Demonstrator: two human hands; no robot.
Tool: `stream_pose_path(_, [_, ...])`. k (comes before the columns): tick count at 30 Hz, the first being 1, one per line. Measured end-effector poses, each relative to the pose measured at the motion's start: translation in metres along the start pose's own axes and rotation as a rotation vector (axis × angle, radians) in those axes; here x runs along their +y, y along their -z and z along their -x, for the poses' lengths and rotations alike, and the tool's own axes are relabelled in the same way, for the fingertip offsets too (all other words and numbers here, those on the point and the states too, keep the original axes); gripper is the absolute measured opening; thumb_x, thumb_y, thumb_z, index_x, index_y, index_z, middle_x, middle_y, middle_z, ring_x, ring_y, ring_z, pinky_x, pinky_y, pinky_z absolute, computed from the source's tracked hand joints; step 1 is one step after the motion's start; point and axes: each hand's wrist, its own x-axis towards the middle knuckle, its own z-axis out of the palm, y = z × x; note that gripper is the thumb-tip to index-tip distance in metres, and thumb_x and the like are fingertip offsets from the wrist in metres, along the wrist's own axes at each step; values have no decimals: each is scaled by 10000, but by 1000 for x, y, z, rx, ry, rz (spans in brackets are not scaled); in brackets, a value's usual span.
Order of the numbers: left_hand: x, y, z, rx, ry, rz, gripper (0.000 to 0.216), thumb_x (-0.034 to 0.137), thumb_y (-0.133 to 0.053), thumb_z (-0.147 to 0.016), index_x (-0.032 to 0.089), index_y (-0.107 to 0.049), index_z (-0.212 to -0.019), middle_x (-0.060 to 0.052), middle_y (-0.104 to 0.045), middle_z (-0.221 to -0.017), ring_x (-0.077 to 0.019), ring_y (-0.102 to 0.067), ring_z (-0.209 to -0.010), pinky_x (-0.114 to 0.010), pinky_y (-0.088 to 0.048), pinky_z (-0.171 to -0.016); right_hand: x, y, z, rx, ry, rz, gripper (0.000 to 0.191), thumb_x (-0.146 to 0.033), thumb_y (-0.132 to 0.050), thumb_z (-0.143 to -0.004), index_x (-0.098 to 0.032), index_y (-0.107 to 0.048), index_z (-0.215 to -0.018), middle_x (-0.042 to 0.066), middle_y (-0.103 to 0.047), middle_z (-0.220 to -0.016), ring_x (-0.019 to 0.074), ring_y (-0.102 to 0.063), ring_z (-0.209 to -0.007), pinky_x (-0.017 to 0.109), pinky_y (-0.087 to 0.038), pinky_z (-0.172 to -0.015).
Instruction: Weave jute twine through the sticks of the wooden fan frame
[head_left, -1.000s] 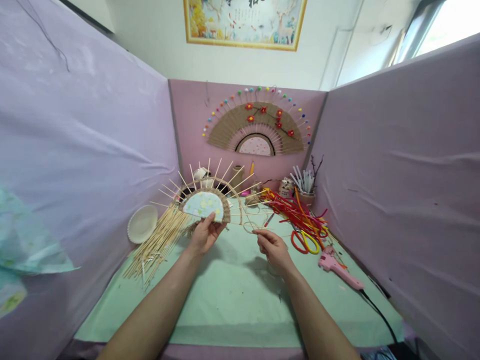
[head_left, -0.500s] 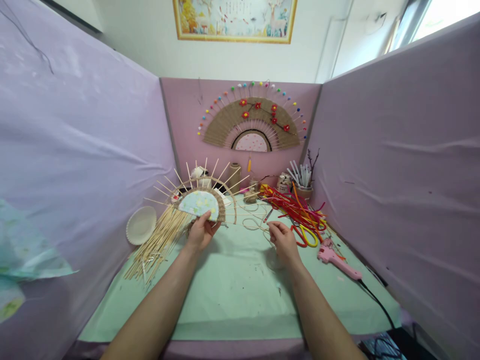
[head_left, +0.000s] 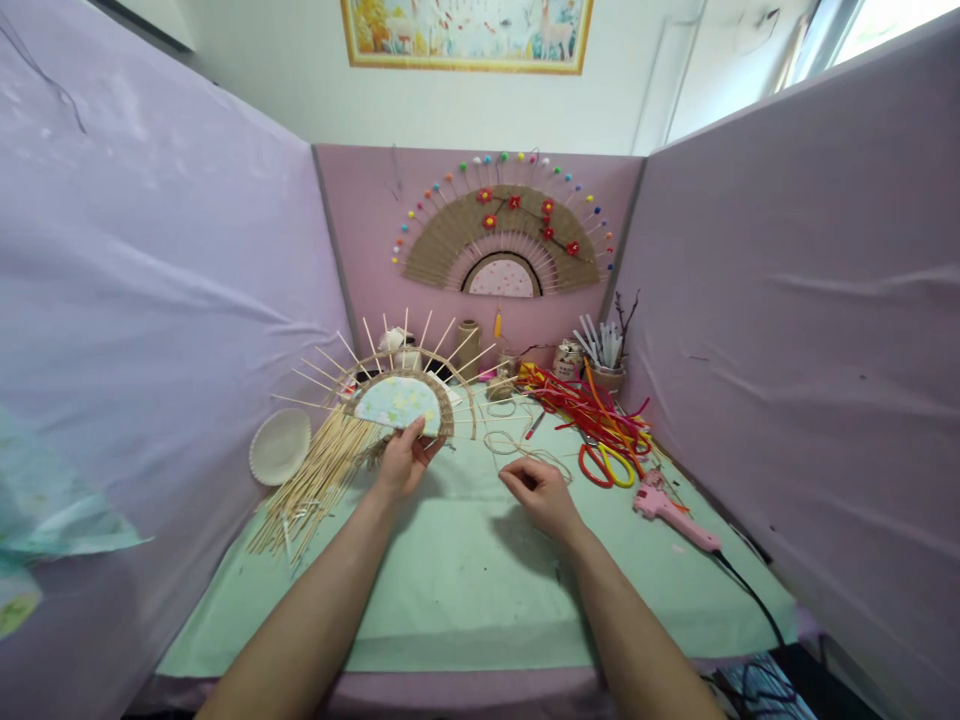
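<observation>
My left hand (head_left: 405,462) grips a half-round fan frame (head_left: 399,402) by its lower edge, thumb on the front. The frame has a pale floral cloth centre, a brown border, thin sticks fanning outward and an arched band across them. To its right, my right hand (head_left: 541,490) is closed in a pinch above the table, with fingertips on a thin twine (head_left: 517,443). The twine loops over the table behind the right hand toward a small twine ball (head_left: 500,388).
Bamboo sticks (head_left: 319,480) and a white dish (head_left: 280,447) lie left. Right are scissors (head_left: 616,466), red and orange pipe cleaners (head_left: 585,412) and a pink glue gun (head_left: 675,515) with a cord. A finished fan (head_left: 502,230) hangs on the back panel; glue sticks (head_left: 600,342) stand below.
My right hand has moved left and slightly nearer to me, fingers still pinched, and the twine loops have shifted. My left hand holds the fan frame in nearly the same place.
</observation>
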Motion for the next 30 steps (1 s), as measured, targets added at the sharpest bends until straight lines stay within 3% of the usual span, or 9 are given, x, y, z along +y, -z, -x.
stream_pose_path(4, [-4,-4,3,-24,21,-10,302,138,-694,-788,209,-621,-1073,7,-730,-877,-118,-685,-712,-288,-595,-726,-2,-11,2,-157,82,87,154,-286,-606,-837,-196,-706,-764,22,-651,-653,135,-540,-594,254,-407,-594])
stream_pose_path(11, [-16,-27,7,-28,107,35,228,118,-639,-830,191,-629,-1045,13,-728,-830,-104,-674,-661,-254,-589,-674,-5,-11,2,-160,100,29,159,-307,-601,-851,-205,-720,-825,30,-686,-707,140,-570,-617,250,-430,-608])
stream_pose_path(21, [-19,-73,15,59,334,197,94,92,-538,-859,152,-610,-855,-32,-706,-718,-137,-677,-645,-288,-594,-715,0,-3,-3,49,-31,-19,181,-343,-606,-826,-199,-701,-773,18,-651,-692,142,-522,-596,254,-397,-579])
stream_pose_path(25, [-29,-67,19,23,464,204,104,88,-518,-855,146,-602,-876,-52,-698,-729,-159,-678,-671,-377,-595,-783,1,-4,-5,112,-63,-21,222,-375,-599,-828,-190,-704,-764,19,-654,-697,147,-525,-617,259,-404,-606])
stream_pose_path(30, [-35,-46,22,-7,539,171,103,82,-506,-856,137,-592,-867,-68,-694,-735,-171,-678,-690,-436,-573,-830,4,1,-7,324,-149,-73,280,-439,-612,-806,-175,-694,-767,20,-641,-668,152,-523,-614,269,-410,-606])
